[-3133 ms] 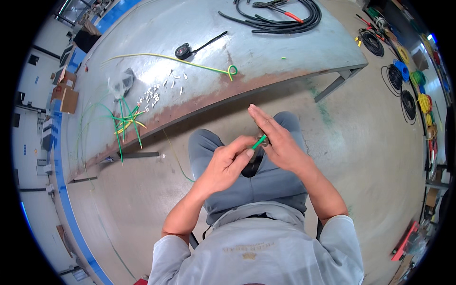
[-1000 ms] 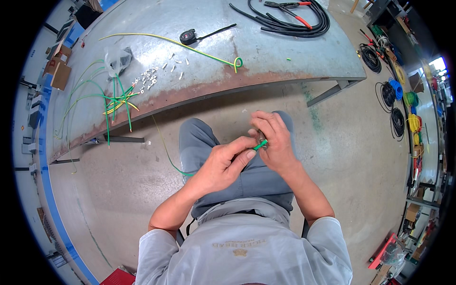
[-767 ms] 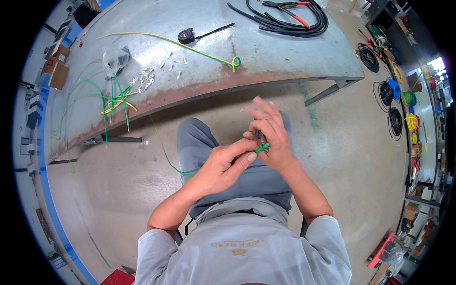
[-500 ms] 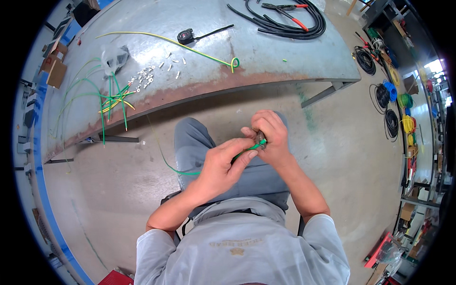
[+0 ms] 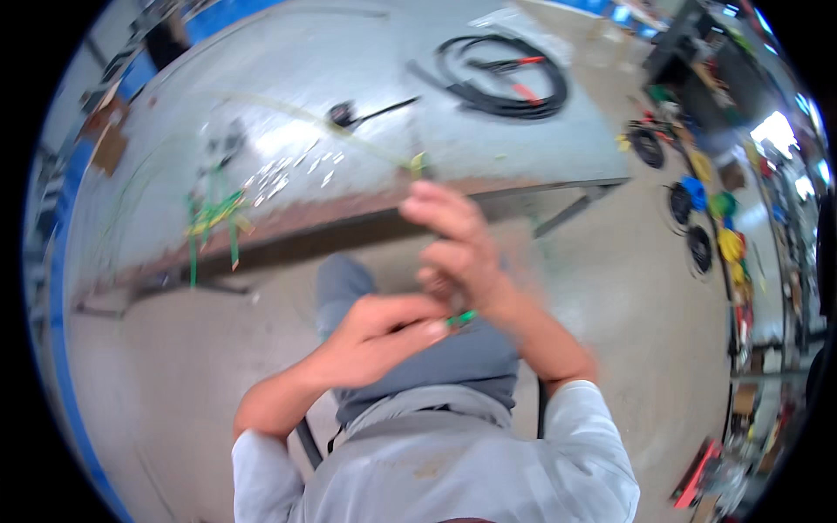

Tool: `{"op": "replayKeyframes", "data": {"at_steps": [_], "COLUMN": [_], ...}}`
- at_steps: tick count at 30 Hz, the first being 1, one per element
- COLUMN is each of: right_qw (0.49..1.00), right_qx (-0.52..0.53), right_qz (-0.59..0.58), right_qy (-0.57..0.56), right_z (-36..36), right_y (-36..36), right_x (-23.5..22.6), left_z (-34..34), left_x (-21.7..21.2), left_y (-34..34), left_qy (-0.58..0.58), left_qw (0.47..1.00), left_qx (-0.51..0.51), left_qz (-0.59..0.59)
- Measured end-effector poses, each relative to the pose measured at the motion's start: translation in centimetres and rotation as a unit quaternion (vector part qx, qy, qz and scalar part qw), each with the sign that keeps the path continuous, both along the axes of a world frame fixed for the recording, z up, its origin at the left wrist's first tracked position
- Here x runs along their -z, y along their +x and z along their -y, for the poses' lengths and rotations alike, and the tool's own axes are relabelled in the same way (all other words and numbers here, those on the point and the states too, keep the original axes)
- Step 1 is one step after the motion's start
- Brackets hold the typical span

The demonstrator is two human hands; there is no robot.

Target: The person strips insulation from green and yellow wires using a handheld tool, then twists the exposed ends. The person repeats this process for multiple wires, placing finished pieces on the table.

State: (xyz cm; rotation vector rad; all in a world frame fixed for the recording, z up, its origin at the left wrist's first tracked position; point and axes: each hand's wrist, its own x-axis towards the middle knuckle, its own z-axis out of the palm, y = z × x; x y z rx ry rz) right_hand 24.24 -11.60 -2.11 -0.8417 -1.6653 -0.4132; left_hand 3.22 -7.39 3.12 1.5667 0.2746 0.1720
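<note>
In front of my lap, my left hand (image 5: 375, 338) is closed, with thumb and forefinger pinching a green wire (image 5: 462, 320) whose short end sticks out past the fingertips. My right hand (image 5: 459, 244) is raised just above that end and smeared by motion. Its upper fingers look stretched toward the table edge, while the thumb side stays close to the wire. A small dark shape shows between the two hands, too blurred to name. On the table lie cut green and yellow-green wires (image 5: 214, 213) and, beside them, scattered silvery cable lugs (image 5: 272, 181).
The metal table (image 5: 288, 65) spans the area ahead. On it are a tape measure (image 5: 343, 113), a yellow-green wire with a looped end (image 5: 417, 163), and a coil of black cable (image 5: 523, 110) with a red-handled tool (image 5: 526, 91). Coloured cable coils (image 5: 700, 248) line the right side.
My right hand has come away from the wire end, moving up and left, its fingers loosened. The left hand has lowered slightly, still pinching the wire. The whole view has shifted and blurred.
</note>
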Motion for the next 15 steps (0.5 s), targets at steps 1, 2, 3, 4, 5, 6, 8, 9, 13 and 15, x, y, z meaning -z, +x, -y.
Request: {"op": "replayKeyframes", "data": {"at_steps": [1, 2, 3, 4, 5, 6, 8, 9, 13, 15], "right_qw": [1.000, 1.000, 0.999, 0.997, 0.996, 0.995, 0.998, 0.998, 0.998, 0.998], "right_qx": [0.003, -0.004, -0.022, -0.027, -0.010, -0.008, -0.002, 0.002, 0.000, -0.022], "right_qz": [0.009, 0.018, -0.006, -0.023, 0.000, -0.008, -0.006, -0.012, -0.045, -0.066], "right_qy": [0.012, 0.009, 0.034, 0.065, 0.083, 0.098, 0.065, 0.065, 0.041, 0.003], "right_z": [0.1, 0.1, -0.3, -1.1, -1.3, -1.4, -0.5, -0.2, 0.5, 1.0], "right_y": [-0.1, -0.4, -1.5, -2.5, -1.9, -2.5, -2.5, -2.4, -1.7, -1.7], "right_x": [-0.5, -0.5, -0.3, -0.5, -2.1, -2.8, -3.0, -2.9, -1.8, -1.1], "left_z": [-0.3, -0.7, -1.0, -1.1, -1.2, -0.9, -0.9, -1.0, -1.1, -1.0], "left_x": [-0.1, 0.2, 0.7, 0.7, -0.1, -0.8, -0.3, -0.2, 0.4, 0.4], "left_y": [-0.1, -0.5, -1.4, -2.2, -1.3, -1.8, -1.9, -1.7, -0.5, -0.4], "left_qy": [-0.008, -0.015, -0.057, -0.092, -0.102, -0.112, -0.152, -0.170, -0.195, -0.187], "left_qw": [1.000, 0.999, 0.997, 0.995, 0.994, 0.994, 0.988, 0.985, 0.980, 0.982], "left_qx": [0.016, 0.036, 0.040, 0.034, 0.031, 0.012, 0.029, 0.034, 0.044, 0.030], "left_qz": [-0.013, -0.028, -0.019, -0.020, -0.002, -0.005, 0.025, 0.025, 0.026, 0.016]}}
